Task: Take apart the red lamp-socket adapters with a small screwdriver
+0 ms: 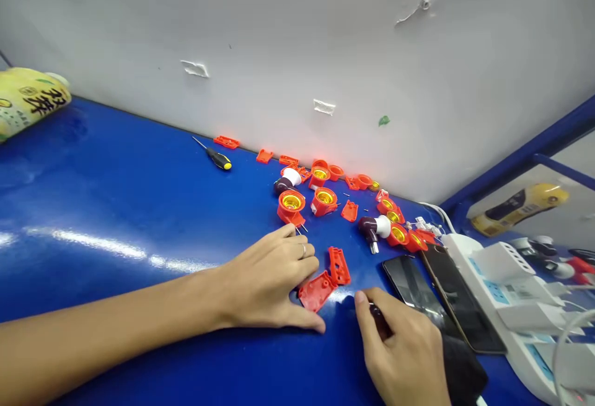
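Note:
My left hand [274, 279] rests on the blue table, fingers curled beside a red plastic shell [317, 291], with the thumb stretched out just below it. Whether its fingers hold anything is hidden. Touching that shell is a red slotted piece [339, 265]. To the right, my right hand [402, 344] is closed around a dark object [375, 310], mostly covered by the fingers. Above my left fingertips stands a red lamp socket [291, 201] with a gold threaded inside and metal pins; another red socket [324, 201] is right of it.
A screwdriver [217, 157] lies at the back. More red parts line the wall. A dark plug with a white socket [372, 229], two phones [413, 291] and a white power strip [483, 276] are at right. A yellow bottle [30, 99] lies at far left.

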`<action>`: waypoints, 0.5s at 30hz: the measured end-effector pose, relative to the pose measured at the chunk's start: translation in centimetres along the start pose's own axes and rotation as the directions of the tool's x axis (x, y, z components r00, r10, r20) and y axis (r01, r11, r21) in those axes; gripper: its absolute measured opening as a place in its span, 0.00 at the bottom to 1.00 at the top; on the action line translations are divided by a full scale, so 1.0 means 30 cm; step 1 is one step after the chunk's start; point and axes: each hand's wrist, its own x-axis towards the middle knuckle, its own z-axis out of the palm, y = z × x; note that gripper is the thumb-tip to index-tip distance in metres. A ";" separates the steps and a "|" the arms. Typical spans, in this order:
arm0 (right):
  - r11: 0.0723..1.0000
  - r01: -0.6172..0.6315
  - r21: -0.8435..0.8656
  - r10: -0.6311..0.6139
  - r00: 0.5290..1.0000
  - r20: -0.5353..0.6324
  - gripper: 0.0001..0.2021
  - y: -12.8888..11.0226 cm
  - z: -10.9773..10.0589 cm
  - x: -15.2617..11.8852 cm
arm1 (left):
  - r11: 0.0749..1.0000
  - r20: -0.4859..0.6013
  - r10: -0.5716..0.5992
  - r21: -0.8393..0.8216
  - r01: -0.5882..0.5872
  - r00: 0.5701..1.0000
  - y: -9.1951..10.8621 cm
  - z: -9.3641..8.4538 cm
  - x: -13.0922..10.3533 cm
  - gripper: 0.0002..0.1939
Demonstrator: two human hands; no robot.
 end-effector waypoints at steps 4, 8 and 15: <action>0.998 0.064 -0.015 -0.063 0.997 0.048 0.15 0.018 0.008 -0.009 | 0.999 0.002 0.010 0.033 -0.010 1.000 0.000 0.000 -0.001 0.30; 0.987 0.146 -0.063 -0.141 0.986 0.086 0.19 0.027 0.022 -0.008 | 0.999 0.047 0.012 0.040 -0.013 0.999 0.007 -0.019 0.004 0.20; 0.935 0.169 0.311 -0.196 0.979 0.055 0.10 0.005 -0.001 -0.021 | 0.988 0.120 -0.107 0.126 0.092 0.987 -0.012 -0.020 0.010 0.10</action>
